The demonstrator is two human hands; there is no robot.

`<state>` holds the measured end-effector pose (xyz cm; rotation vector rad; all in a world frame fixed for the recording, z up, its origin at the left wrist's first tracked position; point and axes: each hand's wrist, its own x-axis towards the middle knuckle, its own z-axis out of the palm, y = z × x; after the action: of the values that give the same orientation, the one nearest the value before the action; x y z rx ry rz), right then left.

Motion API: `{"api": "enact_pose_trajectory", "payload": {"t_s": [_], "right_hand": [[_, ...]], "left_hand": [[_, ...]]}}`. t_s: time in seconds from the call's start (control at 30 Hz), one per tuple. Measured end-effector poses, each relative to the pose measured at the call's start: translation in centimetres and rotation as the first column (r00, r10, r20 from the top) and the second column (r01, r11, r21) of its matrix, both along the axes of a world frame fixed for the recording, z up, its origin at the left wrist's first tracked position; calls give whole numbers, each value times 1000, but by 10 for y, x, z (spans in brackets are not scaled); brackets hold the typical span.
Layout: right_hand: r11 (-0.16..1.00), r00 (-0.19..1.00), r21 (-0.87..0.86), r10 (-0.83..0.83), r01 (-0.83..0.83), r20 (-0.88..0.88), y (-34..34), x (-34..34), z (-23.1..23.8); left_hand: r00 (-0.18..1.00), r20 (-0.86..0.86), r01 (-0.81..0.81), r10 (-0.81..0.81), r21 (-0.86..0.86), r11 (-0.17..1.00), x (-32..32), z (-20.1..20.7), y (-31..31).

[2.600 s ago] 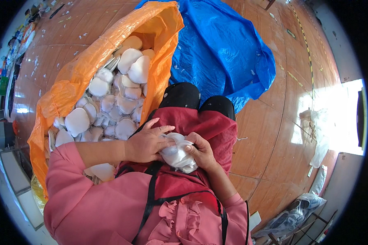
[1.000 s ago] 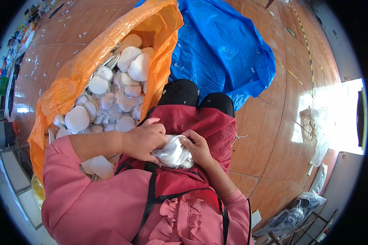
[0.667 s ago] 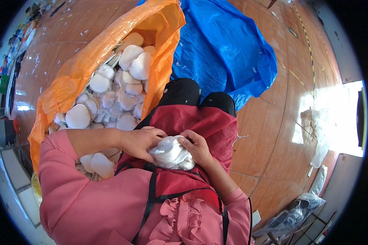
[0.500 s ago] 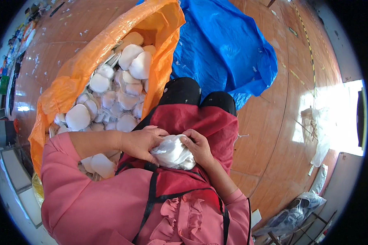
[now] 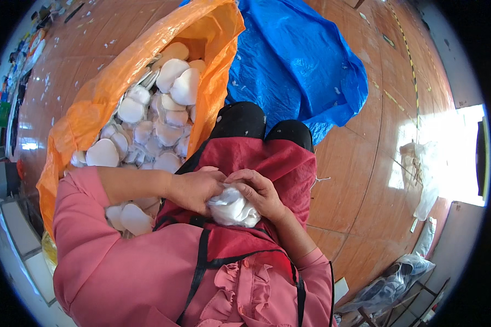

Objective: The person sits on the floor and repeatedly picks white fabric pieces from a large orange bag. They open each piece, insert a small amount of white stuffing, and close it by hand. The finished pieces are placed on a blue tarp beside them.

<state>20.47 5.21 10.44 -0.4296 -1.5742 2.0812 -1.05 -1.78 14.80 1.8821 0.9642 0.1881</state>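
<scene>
In my lap, over the red apron (image 5: 281,163), lies a bunched white plastic bag (image 5: 233,210) with a soft, rounded bulge. My left hand (image 5: 196,191) is closed on its left upper side. My right hand (image 5: 256,193) pinches the gathered top from the right, its fingertips meeting those of the left hand. What fills the bag cannot be made out. Close by on the left stands an open orange woven sack (image 5: 93,117), holding many round white pads (image 5: 131,110), some of them cream-coloured.
A blue plastic sack (image 5: 294,60) lies spread on the floor beyond my knees. Reddish-brown floor (image 5: 343,185) with small white scraps surrounds me. To the right are a crumpled clear plastic sheet (image 5: 428,188) and, nearer, a plastic-wrapped bundle (image 5: 393,283).
My hands have drawn together at the top of the white bag, the right one moving left and curling over it. The bag's top is more tightly gathered.
</scene>
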Motion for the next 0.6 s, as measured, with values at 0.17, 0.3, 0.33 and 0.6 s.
{"api": "enact_pose_trajectory", "payload": {"t_s": [0.17, 0.3, 0.33, 0.6], "right_hand": [[998, 994, 4, 59, -59, 91, 3, 5, -11], [986, 979, -120, 132, -114, 156, 4, 5, -5], [980, 975, -153, 151, -126, 163, 5, 7, -6], [931, 995, -358, 88, -66, 45, -7, 12, -12]], "left_hand": [[958, 149, -214, 246, -203, 956, -1, 4, 2], [852, 174, -396, 494, -405, 824, 2, 12, -1], [829, 176, -429, 531, -409, 805, 2, 14, -1], [714, 231, -560, 661, -378, 737, 4, 17, -8]]}}
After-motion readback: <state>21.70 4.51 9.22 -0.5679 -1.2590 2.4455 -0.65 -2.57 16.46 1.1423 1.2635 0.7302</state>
